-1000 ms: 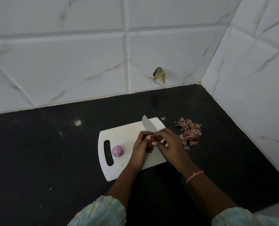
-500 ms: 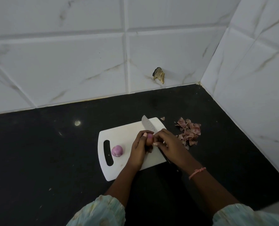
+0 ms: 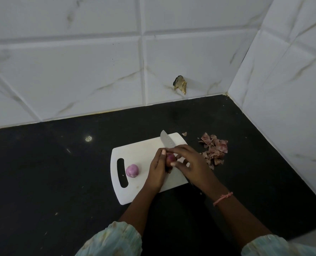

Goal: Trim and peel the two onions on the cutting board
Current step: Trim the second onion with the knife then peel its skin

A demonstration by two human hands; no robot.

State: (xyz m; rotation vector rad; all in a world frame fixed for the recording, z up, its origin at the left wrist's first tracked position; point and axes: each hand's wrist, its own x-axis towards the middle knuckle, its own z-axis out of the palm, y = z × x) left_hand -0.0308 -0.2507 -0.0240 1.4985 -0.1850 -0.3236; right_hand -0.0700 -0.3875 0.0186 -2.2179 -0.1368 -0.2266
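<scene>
Onion two mid-peel, onion one looks done

Hands first. Left hand (image 3: 158,168) is curled round a small reddish onion (image 3: 171,157), thumb up along its near side, holding it just above the cutting board (image 3: 144,150). Right hand (image 3: 187,161) comes in from the other side with its fingertips pinching at the onion's surface; looks like it's pulling skin, though the actual flap is too small to make out. Both hands touch the same onion, so it's mostly covered.

Knife (image 3: 167,140) lies on the board's far right part, blade tip pointing away and slightly past the far edge. Right hand covers the rest of it. Can't tell whether that hand also grips the handle.

Second onion (image 3: 132,170) sits alone on the board's left part, right beside the handle slot. It's pale pink and smooth, no dry skin visible, so I'd call it trimmed and peeled.

Pile of skin scraps (image 3: 214,150) is off the board on the dark desk (image 3: 51,172), just right of the hands. One stray flake (image 3: 184,133) lies by the board's far right corner.

Judgement on progress: past halfway. One onion finished, the held one partly stripped. Left to do: clear the remaining skin, check both ends are trimmed (hidden by the fingers), set it down by the other.
</scene>
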